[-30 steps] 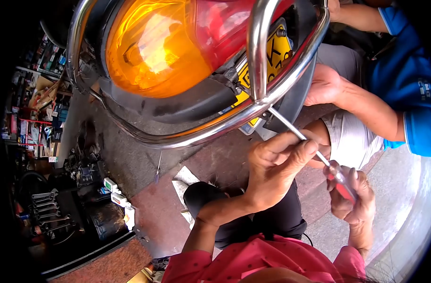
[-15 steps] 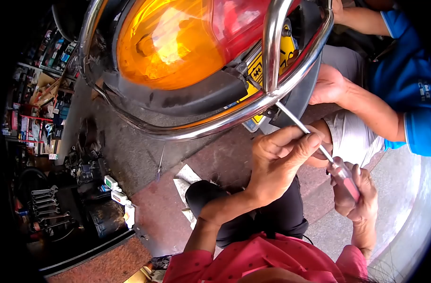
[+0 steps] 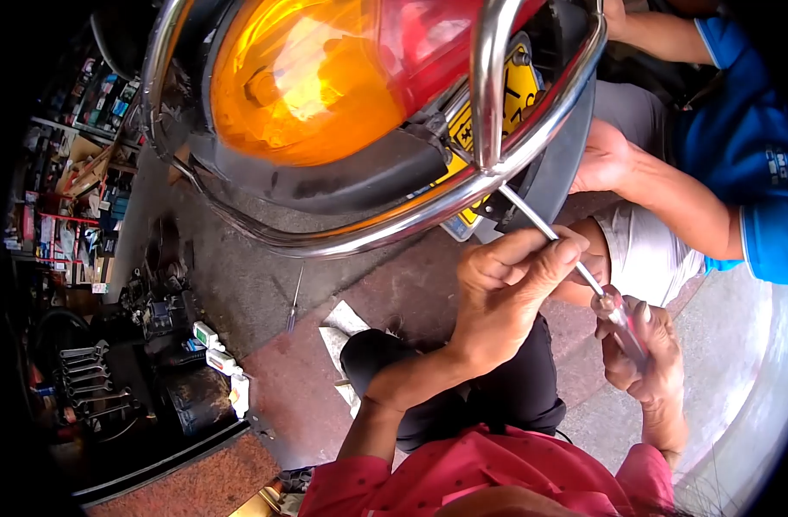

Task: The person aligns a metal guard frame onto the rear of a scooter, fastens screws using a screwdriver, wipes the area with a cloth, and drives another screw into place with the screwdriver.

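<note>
Far left, crowded shelves (image 3: pixel 75 211) climb the edge, and below them a row of wrenches (image 3: pixel 85 375) lines up next to the white bottles (image 3: pixel 224 362). On the ground, a slim tool (image 3: pixel 293 312) lies alone, and overhead the big orange lens (image 3: pixel 299 86) glows. White sheets (image 3: pixel 340 326) lie by the person's dark-trousered knee. Sweeping across, the chrome rail (image 3: pixel 342 246) curves under the red lens (image 3: pixel 428 47), with the yellow plate (image 3: pixel 467 133) showing behind it.

Now the action: the left hand (image 3: pixel 506 297) pinches the shaft of the screwdriver (image 3: pixel 588 280) between thumb and fingers! That tool slants from the rail's underside, near the upright bar's joint, down to the right; its tip is hidden. A co-worker's hand (image 3: pixel 602 159) reaches to the dark panel (image 3: pixel 556 168), fingers out of sight, so its grip I can't tell. Lower right, the right hand (image 3: pixel 650 353) wraps its fingers round the red-and-clear handle. Far right, the co-worker's blue shirt (image 3: pixel 738 146) fills the edge.
</note>
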{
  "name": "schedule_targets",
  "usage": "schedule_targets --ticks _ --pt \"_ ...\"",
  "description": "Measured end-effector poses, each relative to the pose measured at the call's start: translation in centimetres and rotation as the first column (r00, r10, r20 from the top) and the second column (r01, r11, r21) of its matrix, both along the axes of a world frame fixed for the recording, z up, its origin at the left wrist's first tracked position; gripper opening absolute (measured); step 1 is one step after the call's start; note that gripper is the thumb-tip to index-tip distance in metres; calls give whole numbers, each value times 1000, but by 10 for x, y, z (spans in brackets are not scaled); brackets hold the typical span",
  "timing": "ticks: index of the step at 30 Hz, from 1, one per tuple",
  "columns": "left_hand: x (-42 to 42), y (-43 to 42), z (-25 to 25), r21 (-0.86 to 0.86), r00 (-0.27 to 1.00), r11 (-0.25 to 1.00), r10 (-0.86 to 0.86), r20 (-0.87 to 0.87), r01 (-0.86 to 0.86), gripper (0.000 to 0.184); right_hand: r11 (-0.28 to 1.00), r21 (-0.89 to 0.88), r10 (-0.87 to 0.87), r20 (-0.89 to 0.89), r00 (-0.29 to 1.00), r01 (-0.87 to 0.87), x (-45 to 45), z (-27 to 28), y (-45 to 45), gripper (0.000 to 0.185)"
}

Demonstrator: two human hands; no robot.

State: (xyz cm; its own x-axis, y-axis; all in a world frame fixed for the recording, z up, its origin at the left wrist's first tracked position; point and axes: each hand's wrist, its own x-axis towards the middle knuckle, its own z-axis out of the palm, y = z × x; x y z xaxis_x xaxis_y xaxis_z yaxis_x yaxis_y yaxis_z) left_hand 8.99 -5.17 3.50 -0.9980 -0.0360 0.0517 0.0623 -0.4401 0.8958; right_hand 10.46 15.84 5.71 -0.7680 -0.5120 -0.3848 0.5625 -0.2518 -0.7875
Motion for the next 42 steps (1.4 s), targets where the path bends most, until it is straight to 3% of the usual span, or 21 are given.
schedule_targets --ticks 2,4,6,8,10,13,16,18,20,23,24,25,26,29,32,33,35,36,37,39,42 --pt "2 1 9 75 1000 997 -6 23 4 19 916 393 29 -276 961 85 8 13 -4 45" --pt "3 2 10 53 1000 999 2 30 -3 20 644 610 443 -789 425 462 11 10 -13 49" --pt "4 0 12 49 999 999 -1 42 -1 20 455 447 713 -701 -14 770 11 1 -14 61" --pt "5 -1 14 63 998 998 -22 57 18 20 631 630 466 -775 428 453 12 9 -8 55" --pt "2 -1 14 39 998 999 -16 65 13 21 856 493 69 -403 912 154 7 22 -9 58" --pt "0 0 9 -6 999 1000 4 44 -4 22 991 56 121 34 992 -122 -10 16 2 59" --pt "2 -1 10 -54 998 998 22 66 -18 23 907 419 68 -259 964 48 4 23 -7 58" --pt "1 -2 7 -74 999 997 25 43 -21 23 661 631 495 -773 396 405 6 14 -10 49" --pt "2 -1 6 -28 999 999 40 1 -40 23 478 415 726 -682 -82 774 8 3 -8 47" --pt "0 0 7 -30 998 998 61 -32 -62 23 675 586 332 -783 525 447 7 13 -6 38" --pt "-1 0 7 -43 997 997 69 -37 -71 22 800 510 1 -527 850 315 5 25 -12 42" --pt "-3 -2 0 -91 999 995 33 -22 -35 21 897 396 -83 -282 956 195 -3 22 -10 48" --pt "-4 -2 -5 -83 998 995 50 -48 -53 21 934 238 -265 -36 963 266 -3 8 -11 52" --pt "-5 -1 -10 -65 992 994 80 -94 -87 19 968 241 -45 -129 991 76 -6 12 -3 46" --pt "-2 -3 -6 -88 993 990 106 -52 -111 18 727 471 246 -857 452 499 3 9 -16 47" --pt "-2 -2 -5 2 992 995 96 -81 -96 16 485 533 572 -793 210 693 8 11 -14 53" --pt "0 -7 0 -40 998 998 57 -27 -58 16 417 547 667 -726 164 726 13 1 -7 50" --pt "1 -8 3 -60 999 998 35 2 -35 16 465 599 621 -746 242 652 13 0 -6 49" --pt "2 -6 8 8 999 1000 27 -47 -26 16 571 685 417 -717 558 453 12 9 -6 50" --pt "6 1 10 -35 999 999 -15 -50 14 16 901 429 75 -307 949 67 4 13 -1 57" --pt "6 7 9 21 999 999 -40 -23 41 17 994 101 31 2 1000 -31 -1 9 -4 56"
